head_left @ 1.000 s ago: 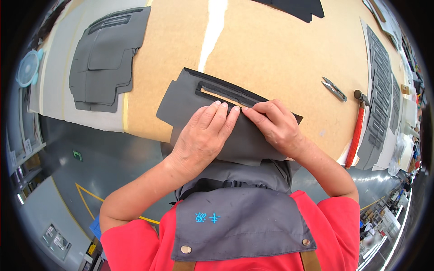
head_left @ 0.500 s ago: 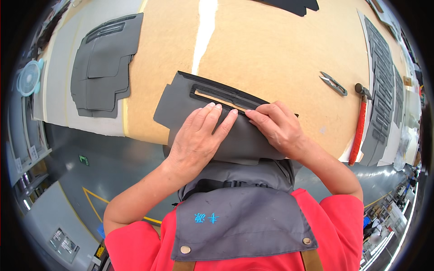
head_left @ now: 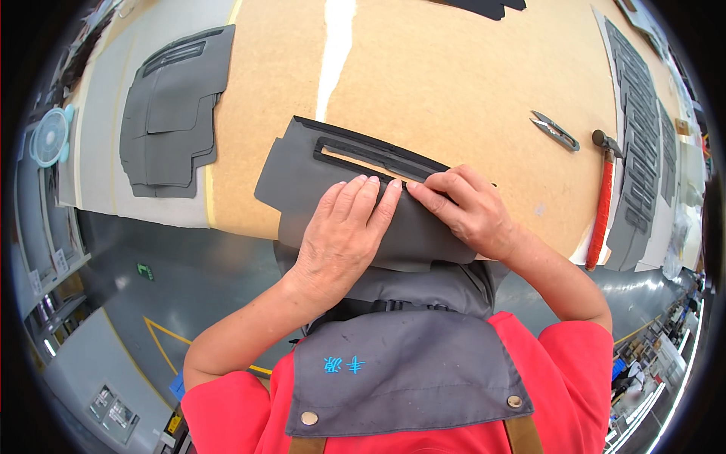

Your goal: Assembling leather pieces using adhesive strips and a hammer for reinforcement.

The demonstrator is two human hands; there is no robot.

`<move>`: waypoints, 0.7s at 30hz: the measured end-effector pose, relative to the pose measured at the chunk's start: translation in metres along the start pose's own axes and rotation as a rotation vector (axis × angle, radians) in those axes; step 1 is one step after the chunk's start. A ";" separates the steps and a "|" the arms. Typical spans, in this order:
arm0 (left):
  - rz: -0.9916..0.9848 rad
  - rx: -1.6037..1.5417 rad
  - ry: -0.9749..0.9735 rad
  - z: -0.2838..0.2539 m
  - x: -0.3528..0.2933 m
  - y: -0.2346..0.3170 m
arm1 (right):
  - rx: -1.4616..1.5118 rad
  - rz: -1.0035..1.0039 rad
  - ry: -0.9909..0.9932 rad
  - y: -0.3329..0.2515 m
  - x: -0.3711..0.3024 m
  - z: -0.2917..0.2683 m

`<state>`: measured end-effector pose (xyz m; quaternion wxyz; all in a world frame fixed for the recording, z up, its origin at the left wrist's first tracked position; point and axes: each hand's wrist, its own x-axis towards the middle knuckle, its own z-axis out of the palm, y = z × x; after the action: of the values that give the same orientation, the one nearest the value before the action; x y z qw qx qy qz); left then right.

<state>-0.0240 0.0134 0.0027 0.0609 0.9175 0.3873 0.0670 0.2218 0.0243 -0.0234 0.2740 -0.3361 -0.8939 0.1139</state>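
Observation:
A dark grey panel (head_left: 291,168), apparently leather or a similar sheet, lies at the table's near edge, its lower part overhanging towards me. Near its black upper edge runs a long slot framed in black (head_left: 355,163), with the tan table showing through. My left hand (head_left: 344,227) lies on the panel, fingers stretched out, the tips at the slot's lower rim. My right hand (head_left: 476,216) is bent over the slot's right end, covering it. Its thumb and forefinger pinch at the lower rim, beside the left fingertips.
Stacked grey panels (head_left: 170,113) lie at the left. Thread snips (head_left: 556,132) and a red-handled hammer (head_left: 603,200) rest at the right, beside a row of slotted dark pieces (head_left: 635,129). A small fan (head_left: 51,138) stands at the far left. The tan table (head_left: 454,91) ends just before me.
My right thumb and forefinger have shifted slightly left along the slot's lower rim, closer to the left fingertips. The left hand stays nearly in place, and the view has moved a little.

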 end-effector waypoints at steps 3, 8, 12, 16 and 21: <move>0.020 0.037 0.010 0.001 0.001 0.004 | 0.032 0.109 0.002 -0.001 -0.009 0.001; 0.003 -0.036 0.026 0.005 -0.003 0.008 | -0.020 0.018 -0.001 -0.003 -0.009 -0.004; -0.001 -0.017 0.008 0.004 0.000 0.014 | -0.013 0.028 -0.016 -0.004 -0.011 -0.006; -0.005 -0.030 0.017 0.004 0.001 0.019 | 0.047 0.109 0.028 -0.003 -0.016 -0.004; -0.012 -0.043 0.017 0.006 0.002 0.021 | -0.028 0.016 0.013 -0.003 -0.017 -0.005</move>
<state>-0.0066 -0.0004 0.0003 0.0778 0.9130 0.3917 0.0830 0.2331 0.0108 -0.0250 0.2743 -0.3475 -0.8909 0.1015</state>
